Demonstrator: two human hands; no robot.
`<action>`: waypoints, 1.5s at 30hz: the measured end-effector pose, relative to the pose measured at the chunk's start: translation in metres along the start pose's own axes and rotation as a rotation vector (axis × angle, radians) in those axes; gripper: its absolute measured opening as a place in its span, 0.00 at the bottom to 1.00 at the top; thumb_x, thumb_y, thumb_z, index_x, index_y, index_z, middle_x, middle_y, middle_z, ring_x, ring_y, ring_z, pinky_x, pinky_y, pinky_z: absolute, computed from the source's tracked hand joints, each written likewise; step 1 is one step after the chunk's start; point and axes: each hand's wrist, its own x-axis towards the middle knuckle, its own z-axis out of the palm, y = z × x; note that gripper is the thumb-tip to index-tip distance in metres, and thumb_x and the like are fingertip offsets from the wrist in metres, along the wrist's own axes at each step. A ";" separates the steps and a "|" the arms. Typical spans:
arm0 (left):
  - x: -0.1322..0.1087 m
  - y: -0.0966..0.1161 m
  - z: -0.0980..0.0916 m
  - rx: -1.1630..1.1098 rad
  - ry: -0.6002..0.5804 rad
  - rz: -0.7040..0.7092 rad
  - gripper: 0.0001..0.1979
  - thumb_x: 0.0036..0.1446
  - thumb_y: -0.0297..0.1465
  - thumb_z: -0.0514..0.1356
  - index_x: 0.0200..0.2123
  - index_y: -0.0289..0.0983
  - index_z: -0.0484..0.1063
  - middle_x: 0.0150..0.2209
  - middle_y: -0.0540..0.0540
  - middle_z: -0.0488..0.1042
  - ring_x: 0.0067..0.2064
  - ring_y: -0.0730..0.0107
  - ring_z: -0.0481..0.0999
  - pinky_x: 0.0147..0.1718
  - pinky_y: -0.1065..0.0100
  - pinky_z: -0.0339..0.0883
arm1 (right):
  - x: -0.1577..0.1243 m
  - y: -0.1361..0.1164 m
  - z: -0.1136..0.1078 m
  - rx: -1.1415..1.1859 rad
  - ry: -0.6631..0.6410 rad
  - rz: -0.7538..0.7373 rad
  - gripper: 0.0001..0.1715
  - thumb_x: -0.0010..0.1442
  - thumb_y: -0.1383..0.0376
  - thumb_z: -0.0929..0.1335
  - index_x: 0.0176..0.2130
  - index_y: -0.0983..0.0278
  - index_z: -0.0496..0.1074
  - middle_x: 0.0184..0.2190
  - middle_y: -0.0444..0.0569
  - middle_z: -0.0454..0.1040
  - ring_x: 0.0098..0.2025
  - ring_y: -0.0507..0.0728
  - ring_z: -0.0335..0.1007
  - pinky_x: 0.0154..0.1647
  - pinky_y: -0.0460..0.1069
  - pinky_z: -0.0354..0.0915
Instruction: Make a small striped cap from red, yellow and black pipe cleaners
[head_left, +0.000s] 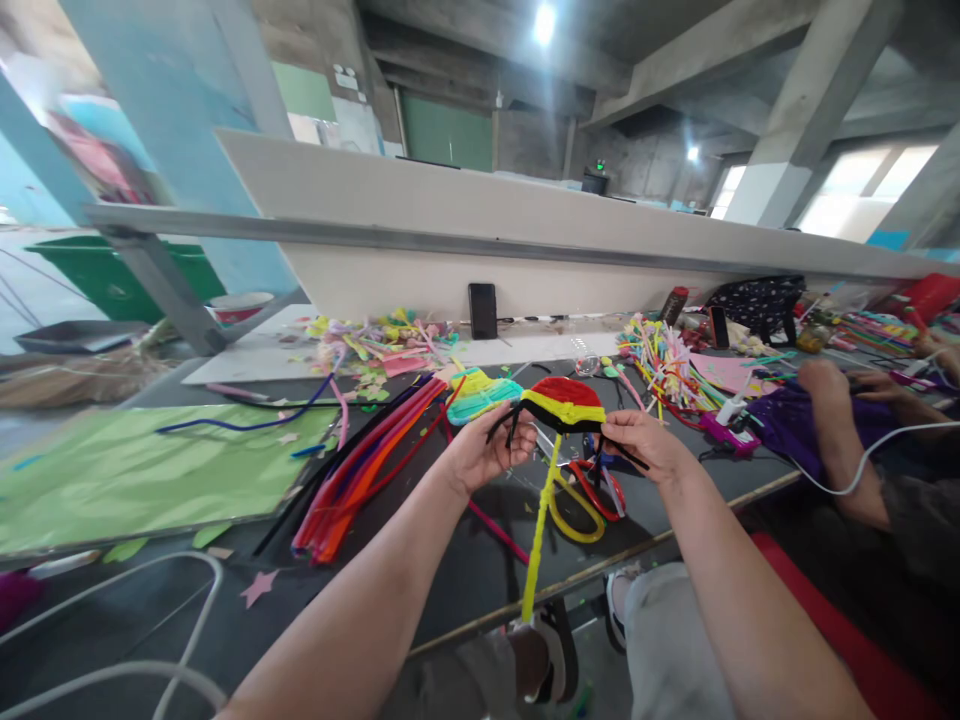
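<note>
Between my hands, above the table edge, is a half-round red, yellow and black pipe-cleaner piece (564, 400). Black ends stick out at both its sides, and a long yellow pipe cleaner (538, 540) hangs below it. My left hand (484, 455) is closed at its left corner, around the black ends. At the right corner, my right hand (646, 442) pinches the black strand between thumb and fingers. Just behind lies a similar yellow and turquoise piece (484, 396). Scissors with a yellow handle (581, 512) and a red handle (611, 508) rest beneath, partly hidden.
Red, orange and purple pipe cleaners (356, 465) lie left of my hands, beside a green sheet (157, 470). A phone (482, 311) leans on the back panel. Colourful stem bundles (660, 365) and a pink glue gun (729, 432) are right, near another person's hand (825, 390).
</note>
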 end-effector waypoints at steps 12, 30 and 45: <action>0.007 -0.033 0.018 0.216 -0.087 0.161 0.12 0.48 0.33 0.68 0.33 0.32 0.71 0.33 0.44 0.75 0.31 0.70 0.76 0.31 0.70 0.70 | 0.004 0.004 0.009 0.035 0.047 -0.018 0.12 0.45 0.61 0.76 0.28 0.66 0.76 0.23 0.45 0.76 0.22 0.48 0.67 0.25 0.44 0.60; 0.008 -0.035 0.026 0.218 0.017 0.149 0.17 0.47 0.41 0.67 0.30 0.31 0.72 0.16 0.51 0.67 0.15 0.75 0.67 0.13 0.74 0.57 | -0.002 -0.002 0.025 0.018 0.029 -0.079 0.14 0.49 0.56 0.74 0.29 0.64 0.77 0.23 0.44 0.73 0.23 0.48 0.63 0.25 0.43 0.57; 0.009 -0.024 0.014 0.312 -0.045 0.209 0.15 0.49 0.39 0.66 0.29 0.31 0.71 0.17 0.50 0.69 0.16 0.73 0.69 0.14 0.73 0.59 | -0.002 -0.002 0.032 -0.182 0.007 -0.078 0.13 0.47 0.58 0.74 0.27 0.66 0.75 0.22 0.44 0.73 0.21 0.47 0.60 0.25 0.44 0.56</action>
